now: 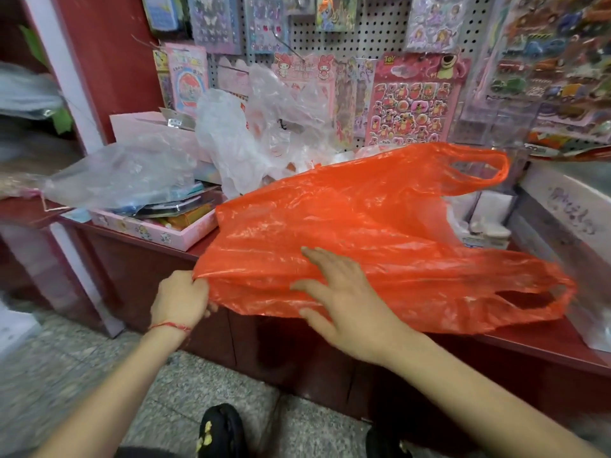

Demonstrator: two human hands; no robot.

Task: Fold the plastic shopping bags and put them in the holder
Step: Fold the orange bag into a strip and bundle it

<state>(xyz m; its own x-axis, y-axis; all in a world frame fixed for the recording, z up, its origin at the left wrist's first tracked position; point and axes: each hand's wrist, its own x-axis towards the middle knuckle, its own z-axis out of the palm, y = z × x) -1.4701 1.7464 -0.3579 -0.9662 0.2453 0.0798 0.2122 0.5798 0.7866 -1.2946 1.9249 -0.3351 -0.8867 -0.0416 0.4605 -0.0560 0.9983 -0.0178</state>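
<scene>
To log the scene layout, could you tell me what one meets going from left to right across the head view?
The clear plastic bag on the counter → left hand gripping a corner of the orange bag → right hand, fingers spread over that bag → the bag's lower handle loop.

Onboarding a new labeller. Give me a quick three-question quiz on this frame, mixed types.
1. True or false: the left hand grips a corner of the crinkled orange plastic shopping bag.
2. The right hand is: A fisted; B open, fingers spread over the bag; C out of view.
3. Fill in: the bag's two handle loops lie toward the person's ____.
Key: 1 true; 2 B; 3 right.
</scene>
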